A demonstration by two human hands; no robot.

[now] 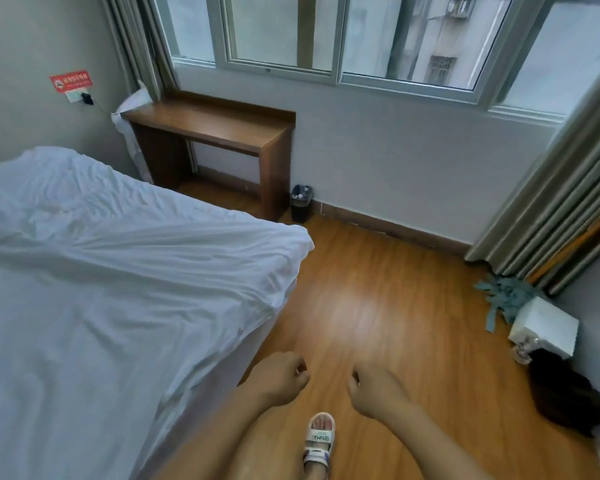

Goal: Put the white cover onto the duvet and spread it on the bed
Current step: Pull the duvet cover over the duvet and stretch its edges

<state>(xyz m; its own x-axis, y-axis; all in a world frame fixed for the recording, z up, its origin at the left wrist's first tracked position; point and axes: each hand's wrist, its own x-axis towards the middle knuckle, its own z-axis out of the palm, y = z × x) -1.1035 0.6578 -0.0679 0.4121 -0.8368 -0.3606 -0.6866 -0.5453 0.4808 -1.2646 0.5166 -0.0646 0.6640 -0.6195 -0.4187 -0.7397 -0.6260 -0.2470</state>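
A white duvet in its cover (111,271) lies spread and wrinkled over the bed, filling the left half of the head view; its corner hangs over the bed's right edge. My left hand (279,377) hovers over the floor just right of the bed side, fingers loosely curled, holding nothing. My right hand (374,388) hangs a little to the right of it, also loosely curled and empty. Neither hand touches the duvet.
A wooden desk (222,123) stands under the window beyond the bed, a small black bin (301,203) beside it. Curtains (561,209) hang at right. A white box (544,329), a teal mop head and a dark bundle (565,393) lie on the wooden floor at right.
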